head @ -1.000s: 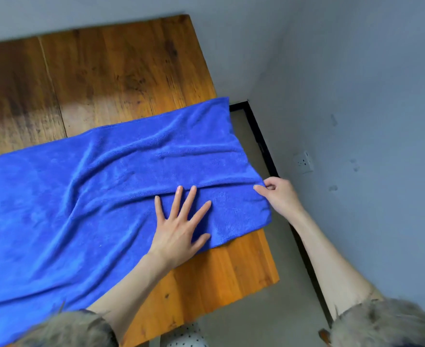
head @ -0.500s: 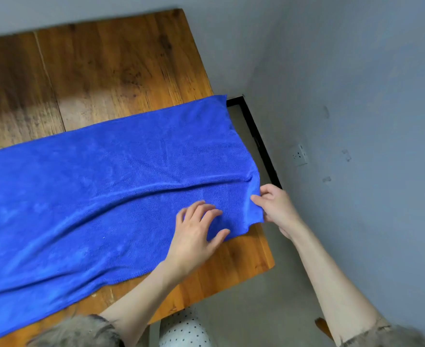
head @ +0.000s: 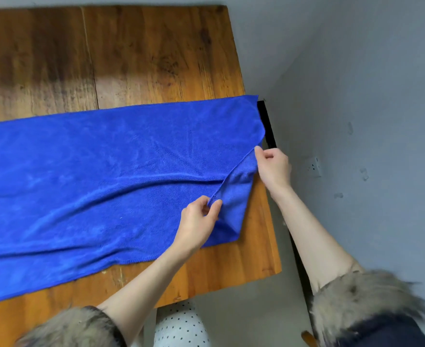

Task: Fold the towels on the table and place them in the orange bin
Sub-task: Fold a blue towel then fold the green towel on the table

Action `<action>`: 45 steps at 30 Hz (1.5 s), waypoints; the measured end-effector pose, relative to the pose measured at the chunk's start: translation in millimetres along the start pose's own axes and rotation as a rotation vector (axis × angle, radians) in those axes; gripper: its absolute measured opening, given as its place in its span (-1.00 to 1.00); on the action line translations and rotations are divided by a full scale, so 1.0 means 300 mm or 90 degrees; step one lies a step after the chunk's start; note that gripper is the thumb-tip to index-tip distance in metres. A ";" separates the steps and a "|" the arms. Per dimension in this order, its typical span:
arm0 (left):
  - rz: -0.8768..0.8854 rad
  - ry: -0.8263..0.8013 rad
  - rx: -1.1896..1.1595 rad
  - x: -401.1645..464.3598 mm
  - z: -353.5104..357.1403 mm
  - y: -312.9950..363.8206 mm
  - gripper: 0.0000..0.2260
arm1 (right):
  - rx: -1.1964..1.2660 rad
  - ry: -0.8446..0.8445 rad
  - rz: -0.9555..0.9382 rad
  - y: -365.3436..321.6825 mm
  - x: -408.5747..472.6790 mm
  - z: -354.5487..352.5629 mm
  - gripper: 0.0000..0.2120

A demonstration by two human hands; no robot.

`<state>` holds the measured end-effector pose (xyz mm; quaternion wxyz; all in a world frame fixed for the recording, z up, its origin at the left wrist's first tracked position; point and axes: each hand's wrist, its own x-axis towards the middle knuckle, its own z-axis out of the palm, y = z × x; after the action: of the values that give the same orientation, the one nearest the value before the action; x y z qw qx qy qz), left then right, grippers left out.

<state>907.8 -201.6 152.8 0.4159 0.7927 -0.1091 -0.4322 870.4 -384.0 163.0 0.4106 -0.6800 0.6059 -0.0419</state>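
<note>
A long blue towel (head: 93, 186) lies spread across the wooden table (head: 143, 53), running off the left edge of the view. My left hand (head: 198, 221) pinches the towel's short right edge near the near corner. My right hand (head: 272, 167) pinches the same edge farther along, at the table's right side. The stretch of edge between the two hands is lifted off the table and folded a little toward the left. No orange bin is in view.
The table's right edge (head: 266, 221) sits close to a grey wall with a white socket (head: 314, 167). A black frame (head: 266, 126) runs along the floor beside the table. A white dotted thing (head: 181, 324) shows below the near table edge.
My left hand went from lying flat on the towel to pinching its right edge. Both hands have lifted that edge. The towel lies smoother and straighter than before.
</note>
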 end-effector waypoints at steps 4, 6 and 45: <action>0.020 -0.002 -0.010 0.002 -0.080 -0.022 -0.61 | -0.087 0.028 -0.005 -0.108 0.170 0.034 -0.60; 0.022 -0.010 -0.013 -0.001 -0.109 -0.035 -0.63 | -0.092 0.018 0.027 -0.146 0.241 0.058 -0.56; -0.040 0.220 -0.667 -0.482 -1.199 -0.461 -0.78 | -0.090 -0.326 -0.382 -1.013 -0.803 0.992 -0.90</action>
<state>1074.0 166.0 235.4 0.7535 0.5419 0.2144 -0.3042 1212.3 -47.6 258.2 0.4703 -0.8416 0.2602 0.0526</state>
